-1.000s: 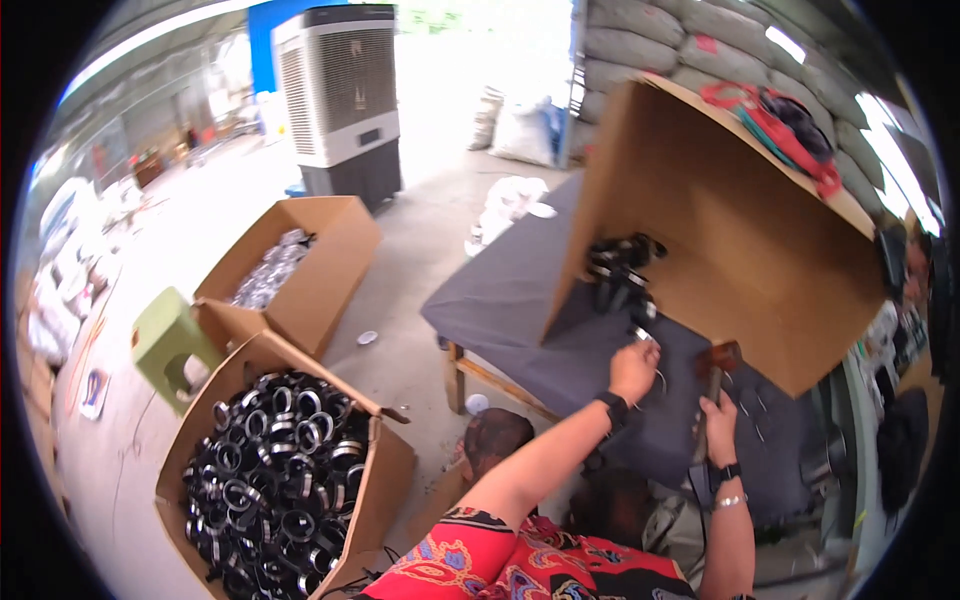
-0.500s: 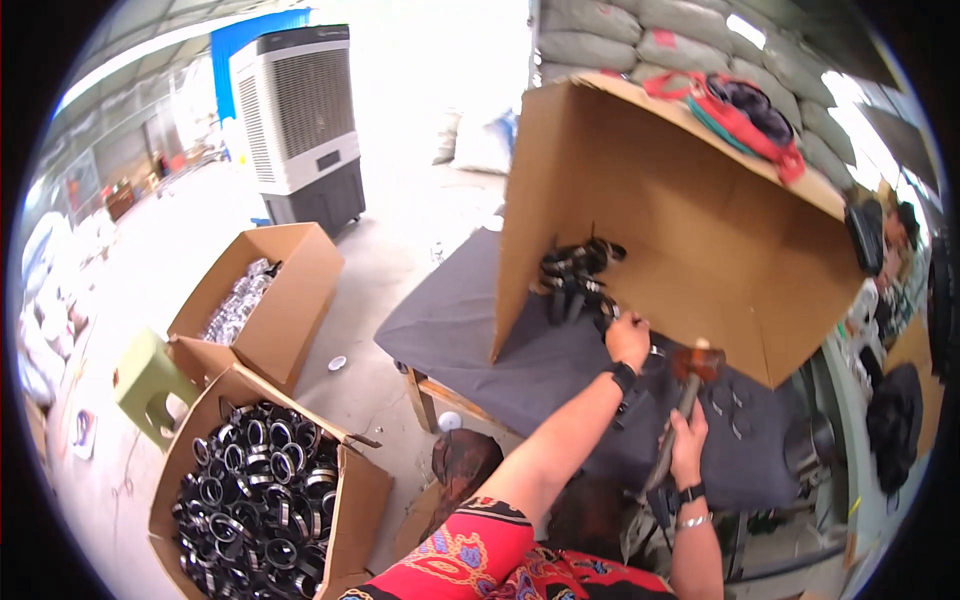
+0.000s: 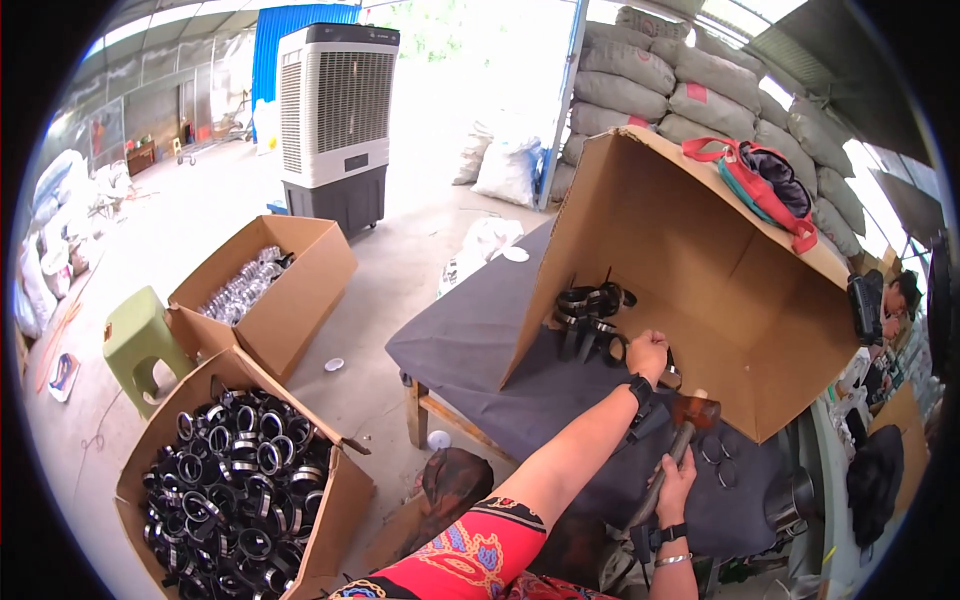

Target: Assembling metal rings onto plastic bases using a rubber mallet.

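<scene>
My right hand (image 3: pixel 677 485) grips a mallet (image 3: pixel 655 490) by its shaft, its reddish-brown head (image 3: pixel 697 411) tilted up over the dark cloth. Farther forward, my left hand (image 3: pixel 647 354) is closed at the mouth of a cardboard box lying on its side; what its fingers hold is hidden. A silvery ring (image 3: pixel 673 377) shows right beside that hand. To its left, inside the box, sits a small heap of black rings with silver edges (image 3: pixel 590 312). Thin metal rings (image 3: pixel 718 462) lie on the cloth to the right of the mallet head.
The sideways box (image 3: pixel 790 370) carries a red bag (image 3: pixel 765 185) on top. It stands on a cloth-covered table (image 3: pixel 450 330). At left are a box of black rings (image 3: pixel 335 520), a box of clear pieces (image 3: pixel 310 310), a green stool (image 3: pixel 140 330) and an air cooler (image 3: pixel 335 120). Another person (image 3: pixel 900 295) is at far right.
The whole view has shifted, and the box now appears lower. My left hand stays closed beside the black rings. The mallet remains in my right hand, its head still over the cloth.
</scene>
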{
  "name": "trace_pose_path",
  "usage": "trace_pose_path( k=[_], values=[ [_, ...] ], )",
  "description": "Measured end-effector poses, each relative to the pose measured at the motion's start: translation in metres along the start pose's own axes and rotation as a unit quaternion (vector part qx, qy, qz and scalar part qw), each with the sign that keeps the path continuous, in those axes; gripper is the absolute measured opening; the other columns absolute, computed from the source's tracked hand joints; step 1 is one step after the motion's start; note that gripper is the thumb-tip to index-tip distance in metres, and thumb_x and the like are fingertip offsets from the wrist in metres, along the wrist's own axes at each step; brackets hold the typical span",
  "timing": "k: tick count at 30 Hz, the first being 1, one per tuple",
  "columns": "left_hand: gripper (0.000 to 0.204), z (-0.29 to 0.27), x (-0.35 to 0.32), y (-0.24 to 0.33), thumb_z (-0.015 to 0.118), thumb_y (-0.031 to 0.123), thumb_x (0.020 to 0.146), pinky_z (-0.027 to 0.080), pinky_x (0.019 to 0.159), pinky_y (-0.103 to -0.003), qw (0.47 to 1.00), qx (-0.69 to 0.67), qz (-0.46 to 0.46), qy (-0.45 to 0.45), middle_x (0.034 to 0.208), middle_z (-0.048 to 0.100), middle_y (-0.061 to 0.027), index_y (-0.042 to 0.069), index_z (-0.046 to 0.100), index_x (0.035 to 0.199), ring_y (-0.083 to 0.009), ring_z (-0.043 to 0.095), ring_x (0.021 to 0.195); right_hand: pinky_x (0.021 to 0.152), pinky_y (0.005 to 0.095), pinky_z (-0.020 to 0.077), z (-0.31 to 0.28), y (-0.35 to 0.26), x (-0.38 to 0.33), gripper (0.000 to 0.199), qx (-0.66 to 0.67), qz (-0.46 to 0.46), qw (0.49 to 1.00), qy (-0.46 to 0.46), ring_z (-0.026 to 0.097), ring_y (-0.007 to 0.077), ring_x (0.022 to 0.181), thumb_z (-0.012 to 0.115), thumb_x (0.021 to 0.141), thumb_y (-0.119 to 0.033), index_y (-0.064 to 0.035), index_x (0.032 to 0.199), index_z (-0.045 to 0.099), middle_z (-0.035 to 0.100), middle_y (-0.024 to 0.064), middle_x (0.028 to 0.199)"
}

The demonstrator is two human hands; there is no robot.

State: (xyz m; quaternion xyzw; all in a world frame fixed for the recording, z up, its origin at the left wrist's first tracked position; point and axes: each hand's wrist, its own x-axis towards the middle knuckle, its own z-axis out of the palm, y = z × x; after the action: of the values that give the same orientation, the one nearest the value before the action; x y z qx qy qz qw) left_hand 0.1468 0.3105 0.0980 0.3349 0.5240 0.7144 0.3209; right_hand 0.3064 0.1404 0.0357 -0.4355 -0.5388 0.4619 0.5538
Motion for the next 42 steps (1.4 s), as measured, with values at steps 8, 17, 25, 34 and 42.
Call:
trace_pose_path(
  k=[8, 17, 25, 34, 42],
  values=[
    [0.016, 0.009, 0.001, 0.034, 0.066, 0.010, 0.079, 0.049, 0.069, -0.036, 0.987, 0.055, 0.105, -0.106, 0.079, 0.066, -0.0095, 0.007, 0.067, 0.095, -0.0235, 0.063, 0.076, 0.045, 0.0249, 0.0489, -0.006, 0.001, 0.000, 0.053, 0.002, 0.005, 1.000, 0.014, 0.052, 0.0100, 0.054, 0.055, 0.087, -0.006, -0.0041, 0.138, 0.040, 0.052, 0.0025, 0.071],
    [0.011, 0.015, 0.027, 0.024, 0.059, 0.000, 0.085, 0.052, 0.060, -0.031, 0.982, -0.134, 0.049, -0.121, 0.078, 0.061, -0.0071, 0.003, 0.063, 0.096, -0.0177, 0.061, 0.069, 0.045, 0.0247, 0.0484, -0.003, 0.001, -0.003, 0.054, -0.005, -0.002, 1.000, 0.011, 0.052, 0.0099, 0.053, 0.055, 0.088, -0.006, -0.0037, 0.139, 0.039, 0.052, 0.0025, 0.071],
    [0.010, -0.051, -0.028, 0.063, 0.051, 0.002, 0.092, 0.055, 0.052, -0.028, 0.946, -0.202, -0.065, -0.244, 0.086, 0.062, -0.0080, 0.001, 0.060, 0.097, -0.0150, 0.061, 0.069, 0.044, 0.0241, 0.0465, -0.005, -0.007, -0.014, 0.054, 0.012, 0.019, 0.999, 0.031, 0.050, 0.0090, 0.052, 0.055, 0.088, -0.007, -0.0048, 0.139, 0.039, 0.051, 0.0014, 0.071],
    [0.004, -0.268, -0.130, 0.040, 0.057, 0.000, 0.089, 0.050, 0.053, -0.026, 0.976, -0.123, -0.065, -0.167, 0.079, 0.059, -0.0040, 0.001, 0.059, 0.093, -0.0119, 0.057, 0.063, 0.044, 0.0237, 0.0455, 0.002, -0.011, 0.004, 0.052, -0.038, 0.009, 0.999, -0.002, 0.051, 0.0087, 0.052, 0.057, 0.088, -0.009, -0.0048, 0.138, 0.042, 0.051, 0.0006, 0.075],
    [0.018, -0.294, -0.194, -0.031, 0.058, 0.003, 0.090, 0.049, 0.070, -0.027, 0.971, -0.153, -0.125, -0.137, 0.082, 0.056, -0.0017, 0.004, 0.050, 0.105, -0.0126, 0.058, 0.072, 0.046, 0.0228, 0.0466, 0.019, -0.041, -0.023, 0.058, -0.013, -0.010, 0.998, -0.063, 0.051, 0.0069, 0.053, 0.059, 0.089, -0.011, -0.0067, 0.143, 0.038, 0.054, -0.0001, 0.076]
  ],
)
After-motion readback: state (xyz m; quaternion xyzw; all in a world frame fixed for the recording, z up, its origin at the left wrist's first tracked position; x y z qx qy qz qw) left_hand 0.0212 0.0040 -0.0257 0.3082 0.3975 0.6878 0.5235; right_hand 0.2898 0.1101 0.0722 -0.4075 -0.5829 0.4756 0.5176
